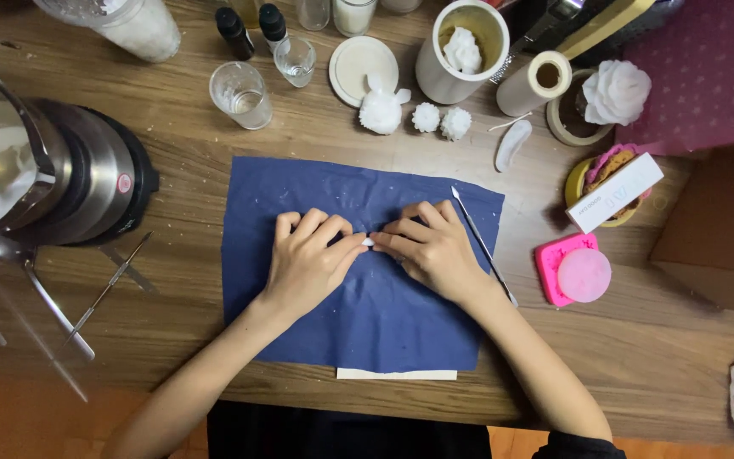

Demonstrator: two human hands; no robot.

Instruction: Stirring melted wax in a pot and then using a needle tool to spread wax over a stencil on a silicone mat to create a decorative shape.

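A wooden table (pixel 622 357) carries a crumpled blue paper sheet (pixel 384 314) at its middle. Beside it lie a thin metal tool (pixel 484 246), a pink mould (pixel 573 270), a glass cup (pixel 241 95) and a steel pot (pixel 61 174).

Both hands (pixel 367 255) on paper sheet (pixel 358 314), metal pot (pixel 87 183) left, mold (pixel 558 263) right

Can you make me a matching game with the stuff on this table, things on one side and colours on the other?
Things:
1. paper sheet under the hands
2. silicone mould on the table's right side
3. two small dropper bottles at the far edge
4. little flower shapes beside the glass cup

Colours:
A. white
B. pink
C. dark blue
D. black

Pairs: 1-C, 2-B, 3-D, 4-A
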